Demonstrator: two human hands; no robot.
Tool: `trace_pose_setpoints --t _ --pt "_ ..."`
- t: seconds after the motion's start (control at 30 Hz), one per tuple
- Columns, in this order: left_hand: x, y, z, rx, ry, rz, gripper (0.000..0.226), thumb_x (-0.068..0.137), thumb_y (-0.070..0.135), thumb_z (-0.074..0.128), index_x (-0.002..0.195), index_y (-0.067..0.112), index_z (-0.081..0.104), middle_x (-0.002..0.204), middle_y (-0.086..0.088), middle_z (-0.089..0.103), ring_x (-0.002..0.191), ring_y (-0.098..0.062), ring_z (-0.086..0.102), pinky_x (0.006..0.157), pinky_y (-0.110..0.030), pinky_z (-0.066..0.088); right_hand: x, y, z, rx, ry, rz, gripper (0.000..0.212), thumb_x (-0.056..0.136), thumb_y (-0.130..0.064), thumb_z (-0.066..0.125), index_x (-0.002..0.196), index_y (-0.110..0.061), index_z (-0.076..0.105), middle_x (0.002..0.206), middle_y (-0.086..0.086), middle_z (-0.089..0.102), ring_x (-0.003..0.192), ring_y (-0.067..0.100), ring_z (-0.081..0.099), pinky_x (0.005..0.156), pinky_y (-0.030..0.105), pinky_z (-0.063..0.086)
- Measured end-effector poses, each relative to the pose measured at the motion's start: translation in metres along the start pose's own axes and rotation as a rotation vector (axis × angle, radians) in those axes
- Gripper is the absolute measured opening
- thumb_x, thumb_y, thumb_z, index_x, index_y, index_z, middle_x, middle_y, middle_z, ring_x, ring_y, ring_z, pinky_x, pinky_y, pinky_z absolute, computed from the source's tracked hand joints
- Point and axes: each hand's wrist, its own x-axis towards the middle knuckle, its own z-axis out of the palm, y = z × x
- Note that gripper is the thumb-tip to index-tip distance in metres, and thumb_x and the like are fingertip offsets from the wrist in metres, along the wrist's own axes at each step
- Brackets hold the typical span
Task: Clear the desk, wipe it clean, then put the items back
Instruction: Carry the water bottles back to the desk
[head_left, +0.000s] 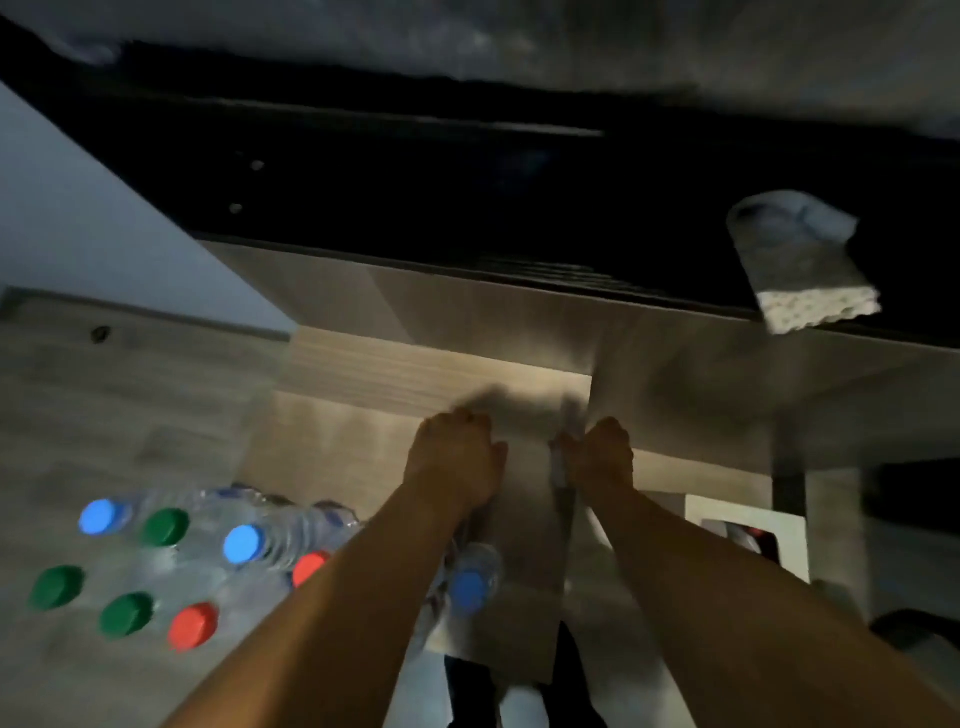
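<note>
Dim and blurred. Left hand (457, 457) curled, grip unclear; right hand (605, 457) pinching something thin and blurred. Capped, clear water bottles (208, 551) clustered near left. Cloth (802, 260) draped far right over the desk (519, 312) edge.

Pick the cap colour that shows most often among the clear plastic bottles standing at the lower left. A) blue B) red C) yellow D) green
A: four blue caps show, for example and one beside the left forearm, against three green caps and two red caps on the clear plastic bottles; no yellow cap is visible.
</note>
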Motion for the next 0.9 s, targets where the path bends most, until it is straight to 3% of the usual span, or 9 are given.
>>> trace_pose_setpoints --t 0.2,0.37,0.47,0.63,0.77,0.9 --pt "0.036 -0.01 0.031 0.072 -0.062 0.018 0.043 0.097 0.043 0.039 0.126 0.015 0.054 0.131 -0.012 0.053 0.12 -0.033 0.049 0.103 -0.04 0.037 0.041 0.0 0.031 0.075 0.041 0.025 0.061 0.078 -0.048 0.073 0.118 -0.007 0.052 0.115 0.014 0.058 0.106 0.036 0.059 0.086 0.043 0.051" --pt "0.042 -0.008 0.034 0.015 -0.071 0.005 0.042 0.097 0.042 0.039 0.124 0.015 0.055 0.13 -0.011 0.054 0.12 -0.032 0.049 0.105 -0.04 0.037 0.041 0.016 0.019 0.047 0.088 -0.049 0.027 0.09 -0.035 0.064 0.097 -0.009 0.058 0.099 0.013 0.066 0.094 0.034 0.062 0.075 0.036 0.047" --pt "0.035 -0.004 0.029 -0.003 -0.04 0.018 0.042 0.096 0.043 0.041 0.126 0.016 0.055 0.131 -0.01 0.054 0.12 -0.031 0.05 0.104 -0.038 0.037 0.029 0.016 0.008 0.026 0.085 -0.08 0.02 0.092 -0.03 0.06 0.091 -0.01 0.062 0.096 0.014 0.068 0.092 0.034 0.062 0.072 0.032 0.044" --pt "-0.011 -0.001 -0.018 -0.145 0.046 0.009 0.042 0.097 0.038 0.046 0.128 0.013 0.056 0.132 -0.011 0.056 0.12 -0.029 0.052 0.104 -0.036 0.038 -0.037 -0.012 -0.023 0.018 0.028 -0.233 0.02 0.092 -0.022 0.051 0.088 -0.01 0.068 0.096 0.017 0.069 0.091 0.038 0.064 0.079 0.039 0.052" --pt "-0.072 -0.015 -0.068 -0.302 0.166 -0.068 0.036 0.094 0.032 0.05 0.122 0.012 0.061 0.124 -0.011 0.061 0.113 -0.03 0.057 0.098 -0.035 0.043 -0.114 -0.052 -0.058 0.033 0.004 -0.377 0.017 0.093 -0.015 0.051 0.091 -0.008 0.066 0.097 0.017 0.068 0.093 0.036 0.063 0.076 0.035 0.047" --pt "-0.138 -0.053 -0.111 -0.352 0.246 -0.182 0.04 0.094 0.032 0.044 0.128 0.013 0.057 0.128 -0.009 0.057 0.12 -0.028 0.05 0.101 -0.032 0.035 -0.19 -0.099 -0.079 0.054 -0.045 -0.502 0.011 0.095 -0.018 0.048 0.092 -0.013 0.056 0.096 0.013 0.064 0.091 0.035 0.059 0.071 0.033 0.039"
